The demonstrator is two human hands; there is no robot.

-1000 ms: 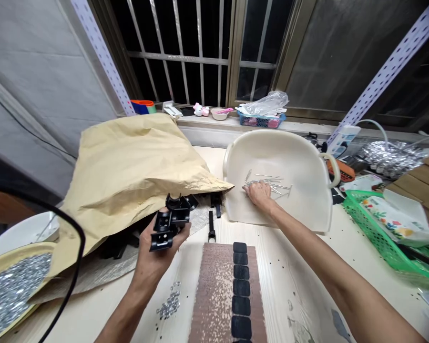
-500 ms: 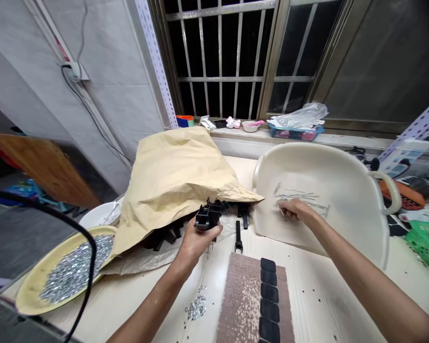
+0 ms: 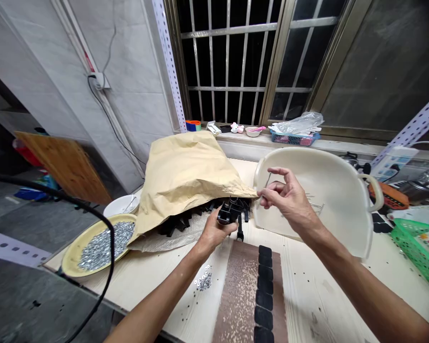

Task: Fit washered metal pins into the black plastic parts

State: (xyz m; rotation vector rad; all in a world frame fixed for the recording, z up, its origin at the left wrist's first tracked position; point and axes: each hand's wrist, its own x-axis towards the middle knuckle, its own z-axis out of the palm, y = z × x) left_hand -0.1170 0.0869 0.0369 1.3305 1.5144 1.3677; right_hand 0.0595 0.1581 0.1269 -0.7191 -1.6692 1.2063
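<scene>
My left hand (image 3: 214,231) is closed around a black plastic part (image 3: 229,213) with clip-like shapes, just in front of the paper sack's mouth. My right hand (image 3: 284,195), raised over the near left side of the white scoop-shaped basin (image 3: 343,228), pinches a thin metal rod (image 3: 269,179) between thumb and fingers. A few more metal rods (image 3: 317,206) lie in the basin, partly hidden behind that hand. Black plastic parts (image 3: 178,223) spill from the open brown paper sack (image 3: 189,162). One strap-like black piece (image 3: 240,231) rests on the table by my left hand.
A brown board (image 3: 236,290) carries a row of black pads (image 3: 264,286). Small metal washers (image 3: 204,280) lie left of it. A yellow tray (image 3: 69,259) of metal pieces stands at the table's left edge, a green basket (image 3: 414,247) at the right. A black cable (image 3: 111,247) crosses the left foreground.
My right hand has risen from the rods in the basin and moved left, now with one rod in its fingers. My left hand still holds the black part. The view has shifted slightly.
</scene>
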